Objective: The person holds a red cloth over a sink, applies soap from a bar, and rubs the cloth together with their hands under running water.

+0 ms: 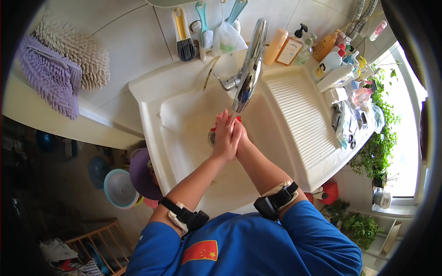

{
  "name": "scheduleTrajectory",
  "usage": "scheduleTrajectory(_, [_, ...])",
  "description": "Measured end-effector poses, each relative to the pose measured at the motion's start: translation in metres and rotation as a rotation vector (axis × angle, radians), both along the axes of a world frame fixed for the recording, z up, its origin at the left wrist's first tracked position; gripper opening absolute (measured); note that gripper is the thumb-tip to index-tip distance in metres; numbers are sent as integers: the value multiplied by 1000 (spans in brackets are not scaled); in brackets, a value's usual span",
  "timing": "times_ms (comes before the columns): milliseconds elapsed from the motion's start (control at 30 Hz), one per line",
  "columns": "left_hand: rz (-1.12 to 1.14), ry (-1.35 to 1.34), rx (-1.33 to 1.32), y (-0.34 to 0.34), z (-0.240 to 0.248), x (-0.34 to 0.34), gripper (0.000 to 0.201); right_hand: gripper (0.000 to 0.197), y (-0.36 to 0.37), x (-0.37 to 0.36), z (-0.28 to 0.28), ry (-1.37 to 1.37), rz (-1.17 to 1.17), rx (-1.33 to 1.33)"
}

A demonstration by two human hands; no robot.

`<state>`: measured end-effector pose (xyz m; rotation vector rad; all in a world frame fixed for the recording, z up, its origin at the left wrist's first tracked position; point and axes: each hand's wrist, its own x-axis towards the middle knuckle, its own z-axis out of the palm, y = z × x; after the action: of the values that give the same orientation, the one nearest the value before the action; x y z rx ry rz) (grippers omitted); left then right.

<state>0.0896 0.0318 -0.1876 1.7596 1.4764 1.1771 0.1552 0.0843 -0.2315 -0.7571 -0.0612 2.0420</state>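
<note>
My left hand [224, 140] and my right hand [240, 137] are pressed together in the white sink basin [184, 108], right under the spout of the chrome faucet [251, 69]. Bits of a small red thing [238, 118] peek out at both sides of the fingers; its kind is hidden by the hands. Water seems to run from the spout onto the fingers. The drain [212, 138] shows partly beside my left hand.
A ribbed drainboard [301, 115] adjoins the basin on the right. Soap and detergent bottles [291, 48] crowd the back right corner. Brushes [185, 39] and a mesh bag [229, 39] hang behind the faucet. Chenille cloths [55, 73] hang at left; basins [120, 187] sit below.
</note>
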Motion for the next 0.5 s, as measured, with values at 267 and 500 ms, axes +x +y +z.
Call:
scheduleTrajectory(267, [162, -214, -462, 51, -19, -40, 49, 46, -35, -6, 64, 57, 129, 14])
scheduleTrajectory(500, [-40, -286, -36, -4, 13, 4, 52, 58, -1, 16, -8, 125, 17, 84])
